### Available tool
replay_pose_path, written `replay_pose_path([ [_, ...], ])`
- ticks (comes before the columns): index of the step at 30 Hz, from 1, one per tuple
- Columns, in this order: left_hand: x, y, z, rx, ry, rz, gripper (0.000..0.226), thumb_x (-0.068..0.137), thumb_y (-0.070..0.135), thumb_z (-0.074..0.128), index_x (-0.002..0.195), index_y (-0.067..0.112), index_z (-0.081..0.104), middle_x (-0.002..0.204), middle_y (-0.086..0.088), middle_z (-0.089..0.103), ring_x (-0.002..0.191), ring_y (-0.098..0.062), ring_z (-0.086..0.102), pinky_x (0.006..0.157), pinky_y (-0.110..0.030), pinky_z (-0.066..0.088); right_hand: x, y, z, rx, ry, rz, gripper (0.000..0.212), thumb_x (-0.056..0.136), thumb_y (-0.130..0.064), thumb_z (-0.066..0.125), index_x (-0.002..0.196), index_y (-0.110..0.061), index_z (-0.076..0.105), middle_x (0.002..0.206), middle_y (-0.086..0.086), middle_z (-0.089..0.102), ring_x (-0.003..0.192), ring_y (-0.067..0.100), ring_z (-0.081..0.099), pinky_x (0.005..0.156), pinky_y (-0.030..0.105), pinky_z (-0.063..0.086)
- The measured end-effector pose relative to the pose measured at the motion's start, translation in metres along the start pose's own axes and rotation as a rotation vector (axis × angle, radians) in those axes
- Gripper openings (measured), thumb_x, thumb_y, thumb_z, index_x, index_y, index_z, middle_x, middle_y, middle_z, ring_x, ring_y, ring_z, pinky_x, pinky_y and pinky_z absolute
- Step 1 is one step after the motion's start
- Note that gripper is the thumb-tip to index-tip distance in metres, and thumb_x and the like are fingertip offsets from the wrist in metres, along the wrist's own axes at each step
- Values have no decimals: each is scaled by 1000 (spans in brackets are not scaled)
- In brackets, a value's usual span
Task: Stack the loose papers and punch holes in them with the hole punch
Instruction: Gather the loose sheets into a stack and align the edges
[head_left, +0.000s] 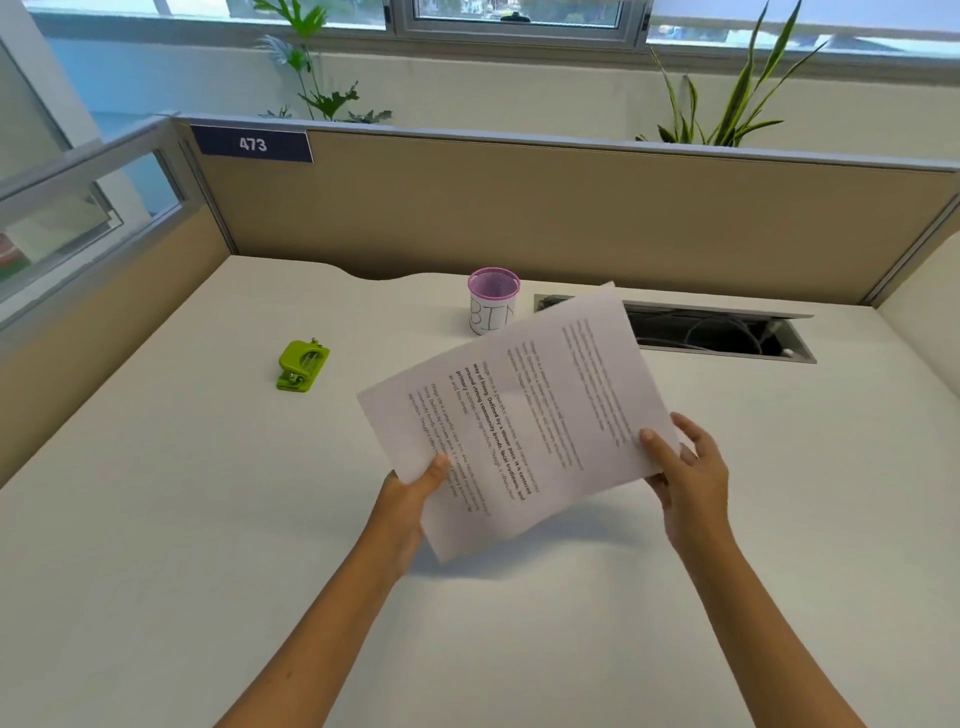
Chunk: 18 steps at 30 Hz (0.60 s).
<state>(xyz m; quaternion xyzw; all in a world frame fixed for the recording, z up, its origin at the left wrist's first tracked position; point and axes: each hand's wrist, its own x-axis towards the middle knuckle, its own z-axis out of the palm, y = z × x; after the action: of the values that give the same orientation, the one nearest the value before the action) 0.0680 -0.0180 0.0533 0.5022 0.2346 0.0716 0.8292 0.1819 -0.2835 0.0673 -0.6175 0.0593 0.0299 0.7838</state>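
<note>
Left hand (410, 499) and right hand (685, 467) both clamped on the gathered white printed paper sheets (519, 415), lifted clear above the plain white desk (208, 519). Stacking seemingly done; punching not yet. Small green metal hole punch (303, 365) untouched, well left. Beyond: pink mesh cup (492, 300), tan cubicle partition (519, 208), windowsill plants.

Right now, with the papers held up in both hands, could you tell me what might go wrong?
The papers are pinched only at two near corners by the left hand and right hand, so sheets could slip out of line. Their far edge overlaps the pink cup in view and might knock it. The green hole punch needs a freed hand.
</note>
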Motion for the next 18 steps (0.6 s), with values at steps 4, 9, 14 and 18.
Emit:
replay_pose_path([
  [4,-10,-11,20,-195,-12,-16,29,87,20,60,115,25,63,109,0,73,96,-17,70,70,-32,58,-6,-4,26,280,-3,46,71,80,-7,72,137,-21,33,108,6,70,97,21,70,70,31,59],
  [9,-18,-16,44,-359,-61,-51,31,91,21,55,122,22,59,118,-8,69,107,-24,66,82,-42,56,-29,14,65,186,-83,56,38,85,-6,66,119,-19,53,100,4,76,93,22,71,72,35,59],
  [14,-21,-19,39,-408,-39,-56,34,89,21,58,123,26,57,118,-10,69,108,-28,66,85,-46,55,-40,33,92,39,-1,-17,19,90,-13,61,108,-22,62,105,-3,72,96,17,70,81,32,58],
  [18,-13,-11,-1,-496,19,-90,31,88,20,56,119,22,61,116,-10,70,103,-24,68,74,-38,59,-39,40,104,-79,16,-79,19,91,-18,60,100,-34,62,102,-11,71,88,9,70,70,21,57],
])
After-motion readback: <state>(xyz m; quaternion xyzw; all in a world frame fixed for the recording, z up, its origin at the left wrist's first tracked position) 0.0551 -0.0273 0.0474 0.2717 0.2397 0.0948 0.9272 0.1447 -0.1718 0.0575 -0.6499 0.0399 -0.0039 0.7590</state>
